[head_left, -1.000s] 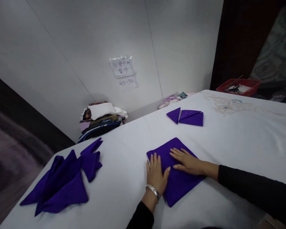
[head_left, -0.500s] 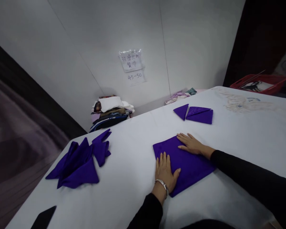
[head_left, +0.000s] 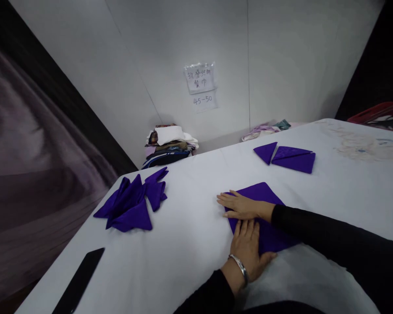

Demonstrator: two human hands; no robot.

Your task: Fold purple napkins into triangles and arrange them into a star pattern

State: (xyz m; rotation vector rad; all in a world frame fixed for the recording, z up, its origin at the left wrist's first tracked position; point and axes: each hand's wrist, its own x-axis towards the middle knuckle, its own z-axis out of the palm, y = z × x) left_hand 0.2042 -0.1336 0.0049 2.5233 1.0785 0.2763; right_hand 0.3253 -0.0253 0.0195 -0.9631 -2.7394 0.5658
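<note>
I'm seeing two hands (head_left: 240,205) (head_left: 247,250) and one bracelet (head_left: 240,267). One tabletop (head_left: 186,235) is carrying one purple square (head_left: 274,237), two flat folded purple pieces (head_left: 266,153) (head_left: 294,164), one pointed purple cluster (head_left: 129,207) and one black slab (head_left: 80,279). I'm counting two paper notes (head_left: 200,79) (head_left: 205,103), two fabric piles (head_left: 170,146) (head_left: 261,131), one red basket (head_left: 367,114).

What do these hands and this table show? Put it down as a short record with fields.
Left hand: left hand open on the near left part of the cloth, metal bracelet at the wrist
Right hand: right hand laid across the cloth's left corner, fingers reaching past its edge
Under the hands: purple cloth, flat
Surface: white-covered table
Table, left: folded purple figure; black flat object nearer
Table, far side: purple triangle beside purple four-sided piece
Wall: handwritten sheets, lower reading "45-50"
</note>
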